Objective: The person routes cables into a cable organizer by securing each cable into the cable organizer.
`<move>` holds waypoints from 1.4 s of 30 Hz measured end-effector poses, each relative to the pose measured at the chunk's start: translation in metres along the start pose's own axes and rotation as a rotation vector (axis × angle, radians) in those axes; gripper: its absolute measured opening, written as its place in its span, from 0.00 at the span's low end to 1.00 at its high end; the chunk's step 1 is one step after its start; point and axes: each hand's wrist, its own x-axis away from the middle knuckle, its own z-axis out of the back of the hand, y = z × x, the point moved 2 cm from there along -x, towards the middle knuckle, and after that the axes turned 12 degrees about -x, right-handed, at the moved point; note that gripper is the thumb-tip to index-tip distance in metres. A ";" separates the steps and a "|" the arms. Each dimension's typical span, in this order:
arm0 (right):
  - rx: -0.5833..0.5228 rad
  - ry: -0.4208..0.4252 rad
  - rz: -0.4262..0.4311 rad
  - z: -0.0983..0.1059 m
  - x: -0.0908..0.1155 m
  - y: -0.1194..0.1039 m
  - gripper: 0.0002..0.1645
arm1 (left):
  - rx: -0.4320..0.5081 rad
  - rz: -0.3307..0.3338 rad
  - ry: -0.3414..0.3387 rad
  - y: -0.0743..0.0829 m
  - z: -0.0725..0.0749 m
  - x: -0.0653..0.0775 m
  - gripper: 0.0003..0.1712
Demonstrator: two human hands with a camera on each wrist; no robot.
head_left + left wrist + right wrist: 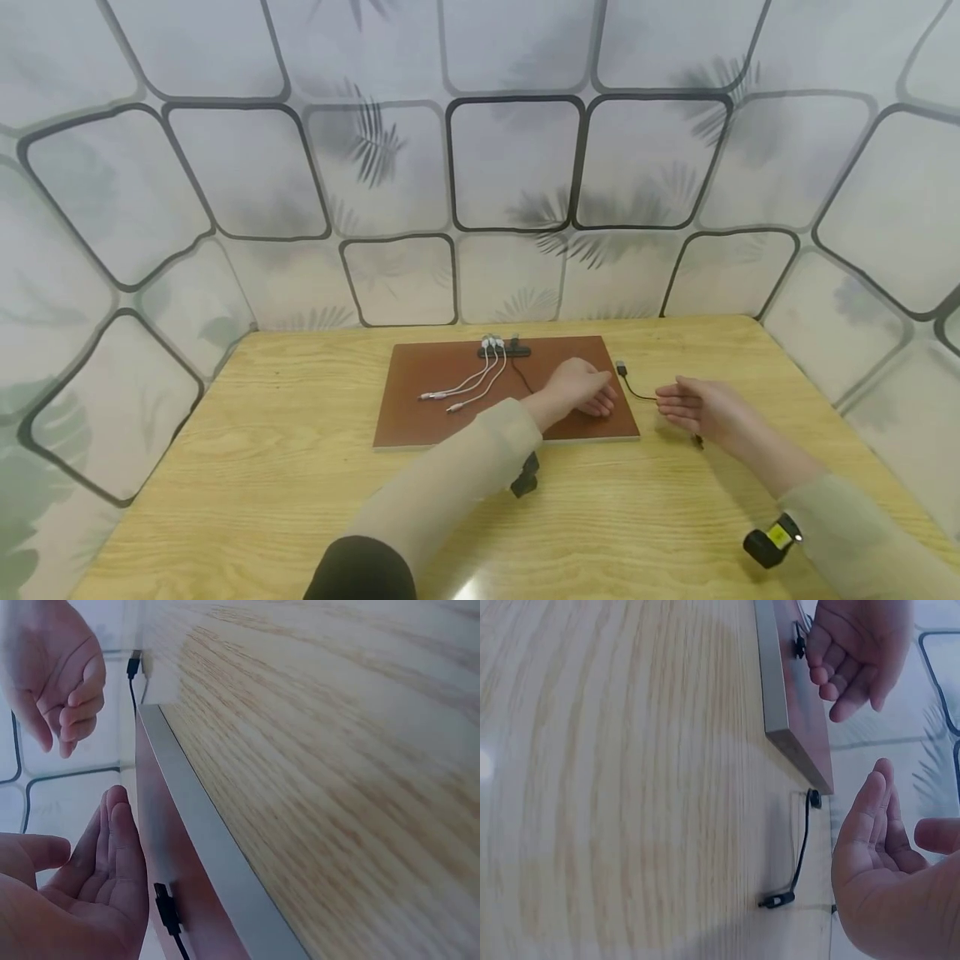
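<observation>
My left hand (577, 387) hovers over the right part of a brown board (435, 429), palm facing right, with relaxed fingers that hold nothing. Beneath it lies a black cable with a small plug (166, 909). To the board's right, my right hand (705, 410) faces it with loosely bent fingers, also holding nothing. A short black USB cable (802, 851) lies on the table below that hand. Its USB plug (621, 367) shows near the board's right edge, and its other plug (778, 900) points away; in the head view the hand covers part of this cable.
A black cable holder (491, 352) sits at the board's back edge, with several white cables (480, 379) running forward from it. The wooden table (300, 467) meets patterned walls (517, 167) at the back and sides. A dark wrist device (768, 543) hangs at the right sleeve.
</observation>
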 end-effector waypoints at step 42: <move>0.003 0.090 0.019 0.046 0.024 0.003 0.25 | -0.314 0.057 0.092 0.021 -0.029 -0.007 0.20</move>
